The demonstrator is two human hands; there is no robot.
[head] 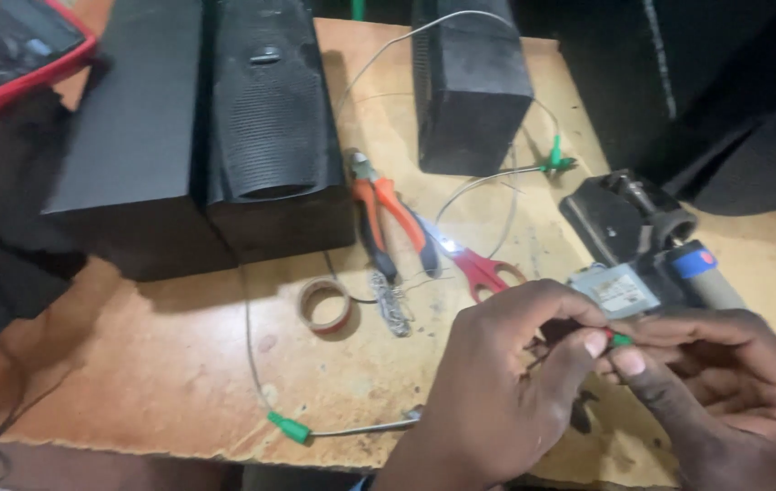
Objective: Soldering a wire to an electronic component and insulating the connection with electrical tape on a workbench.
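- Left hand (497,391) and right hand (725,391) nearest, fingers (588,344) of both pinched shut on a small green-tipped plug (622,339) between them, above the wooden worktop (161,364) edge.
- Just beyond: tape roll (325,305), orange-handled pliers (386,218), red-handled scissors (474,264).
- Farthest: three black speakers (270,118).

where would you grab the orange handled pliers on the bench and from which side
Grip the pliers by the two orange and black handles, coming from the near edge of the bench. The handles spread toward the person and lie flat, with open board around their ends, while the metal nose points away, close to the black speaker box. The red-handled scissors lie just to the right, so approaching from the left looks cleaner.
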